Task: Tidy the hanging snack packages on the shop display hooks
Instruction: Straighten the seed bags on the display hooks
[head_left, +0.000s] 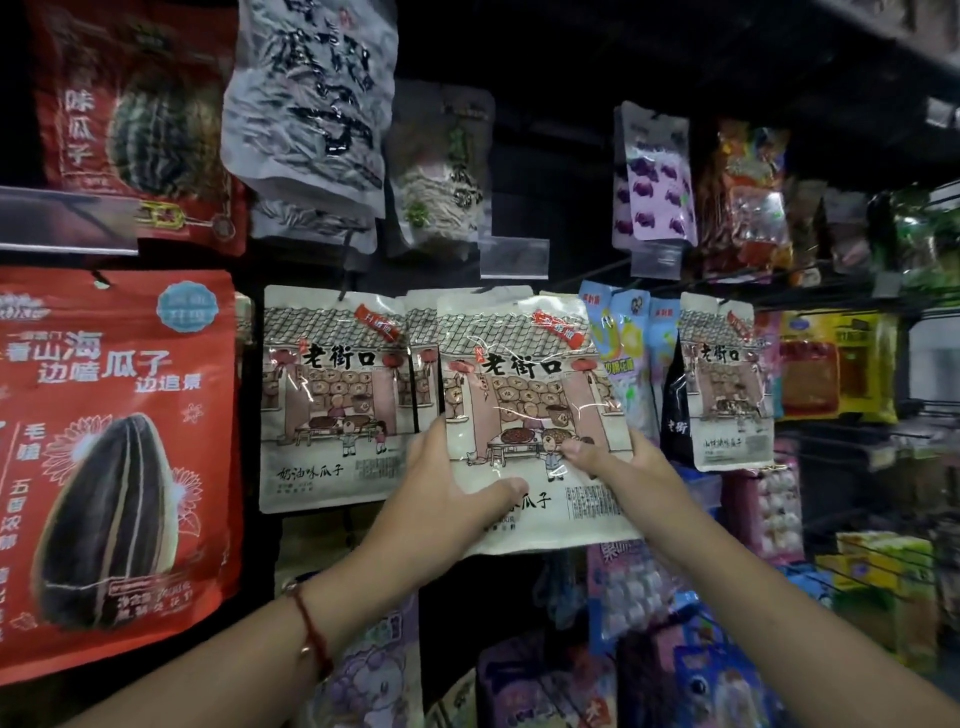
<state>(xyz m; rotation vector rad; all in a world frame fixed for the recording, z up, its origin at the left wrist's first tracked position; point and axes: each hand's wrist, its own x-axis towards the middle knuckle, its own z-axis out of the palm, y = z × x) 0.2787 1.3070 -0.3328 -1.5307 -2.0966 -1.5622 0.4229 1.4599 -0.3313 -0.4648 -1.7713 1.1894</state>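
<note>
Cream plastic seed pouch (524, 415) sits mid-rack, tilted, its top at 12 o'clock near the hook. Left hand (447, 488) clamps its lower-left edge, right hand (613, 457) pinches the right side. Looks light, crinkly and slippery, so holding the edges seems smart
</note>
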